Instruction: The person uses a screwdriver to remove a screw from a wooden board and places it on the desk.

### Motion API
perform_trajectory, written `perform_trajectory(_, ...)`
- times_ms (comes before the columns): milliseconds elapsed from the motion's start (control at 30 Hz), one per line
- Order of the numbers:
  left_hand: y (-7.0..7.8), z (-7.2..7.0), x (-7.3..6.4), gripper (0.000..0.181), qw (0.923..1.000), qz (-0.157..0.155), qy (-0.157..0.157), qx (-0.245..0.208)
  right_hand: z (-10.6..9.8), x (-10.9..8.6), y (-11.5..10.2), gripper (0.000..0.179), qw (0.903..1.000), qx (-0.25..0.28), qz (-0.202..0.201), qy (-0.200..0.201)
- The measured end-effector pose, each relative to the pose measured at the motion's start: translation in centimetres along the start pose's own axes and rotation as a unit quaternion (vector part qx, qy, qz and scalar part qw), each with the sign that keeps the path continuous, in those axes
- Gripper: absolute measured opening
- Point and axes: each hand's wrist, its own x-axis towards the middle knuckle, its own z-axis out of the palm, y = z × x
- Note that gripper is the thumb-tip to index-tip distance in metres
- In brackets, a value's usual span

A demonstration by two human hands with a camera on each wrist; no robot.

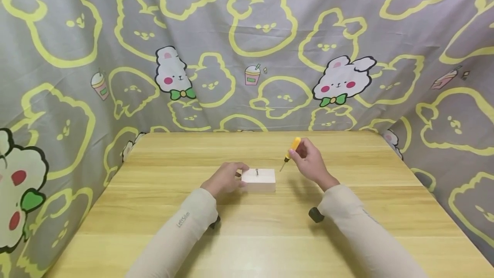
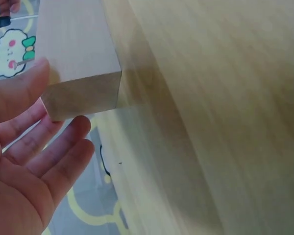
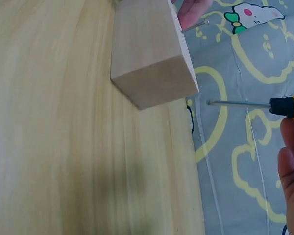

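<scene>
A pale wooden block (image 1: 258, 179) lies on the table, with a screw (image 1: 257, 172) standing upright from its top face. My left hand (image 1: 227, 178) holds the block's left end; in the left wrist view the thumb (image 2: 27, 88) is on one side and fingers reach round the other. To the right of the block and raised above the table, my right hand (image 1: 308, 161) grips a screwdriver (image 1: 296, 144) by its yellow handle. Its shaft points down and left, the tip apart from both block and screw. The right wrist view shows the metal shaft (image 3: 240, 104) beyond the block's end.
The wood-grain table (image 1: 247, 239) extends on all sides of the block. A grey curtain (image 1: 216, 33) printed with yellow outlines and white rabbits hangs behind the table and along both sides. Dark wrist devices (image 1: 316, 215) show below the sleeves.
</scene>
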Motion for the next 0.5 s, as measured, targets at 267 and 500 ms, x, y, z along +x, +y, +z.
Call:
perform_trajectory(267, 0.0, -0.1, -0.1, 0.048, 0.9998, -0.015, -0.004, -0.007, 0.1, 0.4, -4.2, 0.023, 0.9989, 0.045, -0.009, -0.012)
perform_trajectory(500, 0.0, -0.2, -0.1, 0.048, 0.9998, -0.013, 0.0, -0.017, 1.3, 1.1, -5.1, 0.026, 0.9948, 0.1, -0.016, -0.013)
